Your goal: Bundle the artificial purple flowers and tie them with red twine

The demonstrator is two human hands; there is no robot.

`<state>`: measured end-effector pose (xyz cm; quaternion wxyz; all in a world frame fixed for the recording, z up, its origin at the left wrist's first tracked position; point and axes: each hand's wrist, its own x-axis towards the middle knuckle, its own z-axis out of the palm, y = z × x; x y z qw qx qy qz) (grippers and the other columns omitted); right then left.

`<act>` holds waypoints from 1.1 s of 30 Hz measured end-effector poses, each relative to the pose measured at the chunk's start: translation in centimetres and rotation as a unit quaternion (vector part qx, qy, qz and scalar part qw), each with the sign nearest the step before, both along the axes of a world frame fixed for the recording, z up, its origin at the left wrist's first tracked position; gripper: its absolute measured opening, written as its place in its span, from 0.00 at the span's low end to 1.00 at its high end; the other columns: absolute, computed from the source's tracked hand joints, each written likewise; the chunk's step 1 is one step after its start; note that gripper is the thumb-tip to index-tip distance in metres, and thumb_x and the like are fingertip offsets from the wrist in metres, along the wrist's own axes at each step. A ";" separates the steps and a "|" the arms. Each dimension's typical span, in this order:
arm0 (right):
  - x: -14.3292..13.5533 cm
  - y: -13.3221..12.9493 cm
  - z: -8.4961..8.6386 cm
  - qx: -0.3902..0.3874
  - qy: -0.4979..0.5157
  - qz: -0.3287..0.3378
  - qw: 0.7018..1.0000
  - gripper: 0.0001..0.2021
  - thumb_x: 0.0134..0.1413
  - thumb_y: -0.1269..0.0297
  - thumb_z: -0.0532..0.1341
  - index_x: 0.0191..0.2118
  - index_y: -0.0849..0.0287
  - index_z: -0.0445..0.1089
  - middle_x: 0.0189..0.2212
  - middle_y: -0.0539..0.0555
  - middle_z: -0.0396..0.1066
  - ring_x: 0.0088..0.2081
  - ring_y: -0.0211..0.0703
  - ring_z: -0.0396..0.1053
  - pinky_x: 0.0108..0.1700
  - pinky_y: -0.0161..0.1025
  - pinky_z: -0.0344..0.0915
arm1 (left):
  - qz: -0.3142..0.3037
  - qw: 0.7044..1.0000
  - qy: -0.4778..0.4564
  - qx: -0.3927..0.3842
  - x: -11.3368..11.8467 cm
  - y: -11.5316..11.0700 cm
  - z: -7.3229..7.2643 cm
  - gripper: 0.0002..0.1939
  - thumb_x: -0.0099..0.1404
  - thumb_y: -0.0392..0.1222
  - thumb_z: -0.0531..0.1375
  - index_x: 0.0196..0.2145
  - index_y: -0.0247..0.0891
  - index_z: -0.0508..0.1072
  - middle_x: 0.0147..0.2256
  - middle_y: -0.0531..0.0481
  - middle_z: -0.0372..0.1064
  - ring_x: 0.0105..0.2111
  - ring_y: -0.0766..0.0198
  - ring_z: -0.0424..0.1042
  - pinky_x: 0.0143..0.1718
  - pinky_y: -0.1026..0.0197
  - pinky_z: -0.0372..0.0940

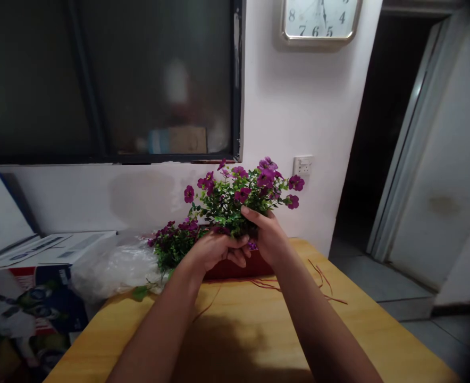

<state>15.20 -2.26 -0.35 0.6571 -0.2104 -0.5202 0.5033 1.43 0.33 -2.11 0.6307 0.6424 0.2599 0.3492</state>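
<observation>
Both of my hands hold a bunch of purple artificial flowers with green leaves (pixel 235 199) upright above the wooden table. My left hand (pixel 218 249) is wrapped round the base of the bunch from the left, its fingers curled underneath. On the right side, my right hand (pixel 267 234) grips the same bunch, thumb over the leaves. Behind and below the hands sits a dark red container (pixel 254 264), partly hidden by them. More purple flowers (pixel 175 242) lie to the left of it. The stem ends of the held bunch are hidden.
Thin red strands (pixel 265 284) lie on the wooden table (pixel 235 330), some near its right edge. Clear plastic wrapping (pixel 113 266) and printed boxes (pixel 31 298) are at the left. A wall with a socket (pixel 302 165) and a clock (pixel 320 21) stands behind.
</observation>
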 end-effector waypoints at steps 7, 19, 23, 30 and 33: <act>-1.0 -0.2 -0.6 -0.015 -0.004 -0.024 1.000 0.22 0.43 0.50 0.72 0.39 0.54 0.66 0.19 0.44 0.66 0.10 0.33 0.55 0.07 0.34 0.52 | 0.004 1.000 0.002 0.020 0.2 -0.2 -0.1 0.18 0.48 0.50 0.72 0.24 0.32 0.74 0.21 0.47 0.71 0.18 0.66 0.70 0.23 0.62 0.71; 1.5 1.8 -0.6 0.075 -0.020 0.142 0.987 0.16 0.53 0.47 0.64 0.39 0.53 0.70 0.22 0.49 0.71 0.20 0.42 0.66 0.21 0.41 0.65 | 0.156 0.983 0.018 0.093 0.3 -0.6 0.7 0.08 0.54 0.39 0.66 0.27 0.31 0.73 0.21 0.48 0.71 0.19 0.62 0.72 0.24 0.57 0.73; 1.9 1.7 -0.1 0.100 0.024 0.140 0.985 0.20 0.53 0.51 0.65 0.51 0.46 0.65 0.46 0.49 0.73 0.39 0.45 0.72 0.38 0.43 0.70 | 0.174 0.979 -0.027 0.099 -0.1 -0.7 1.2 0.08 0.55 0.39 0.67 0.30 0.32 0.74 0.23 0.49 0.71 0.20 0.64 0.72 0.25 0.59 0.73; 1.8 1.9 -0.4 0.102 0.044 0.081 0.991 0.16 0.50 0.55 0.69 0.43 0.52 0.68 0.38 0.51 0.74 0.38 0.49 0.72 0.28 0.40 0.67 | 0.185 0.977 0.044 0.097 0.6 -0.3 0.3 0.04 0.59 0.34 0.61 0.27 0.33 0.71 0.22 0.51 0.70 0.19 0.62 0.73 0.24 0.57 0.74; 1.4 2.0 -0.7 0.088 0.041 0.073 0.993 0.18 0.47 0.57 0.70 0.43 0.53 0.68 0.37 0.51 0.74 0.33 0.46 0.71 0.25 0.39 0.65 | 0.204 0.973 0.044 0.098 1.2 0.0 -0.2 0.03 0.60 0.32 0.60 0.28 0.33 0.70 0.21 0.52 0.69 0.18 0.62 0.73 0.23 0.58 0.73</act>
